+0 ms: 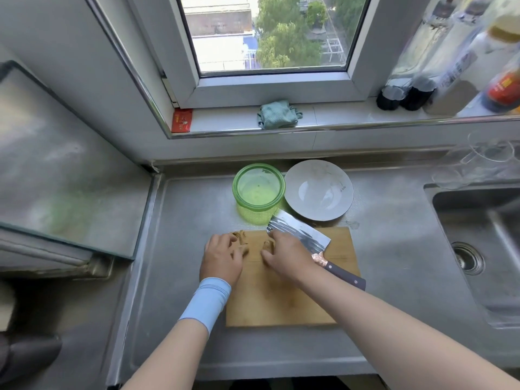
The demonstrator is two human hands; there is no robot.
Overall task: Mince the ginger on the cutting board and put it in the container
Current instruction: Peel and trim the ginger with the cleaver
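A wooden cutting board (281, 299) lies on the steel counter. At its far left corner are pieces of brown ginger. My left hand (222, 256), with a light blue wristband, grips one ginger piece (240, 237) at the board's corner. My right hand (284, 256) pinches a second ginger piece (267, 244) between thumb and fingers. A cleaver (302, 232) lies flat on the board behind my right hand, its dark handle (344, 275) pointing right; neither hand holds it. The green see-through container (258, 190) stands just beyond the board.
A white plate (318, 192) sits to the right of the container. A steel sink (478, 249) is at the right. A green cloth (277, 114), a red packet (182, 120) and bottles (422, 80) stand on the window sill. A glass-topped stove (56, 164) is at the left.
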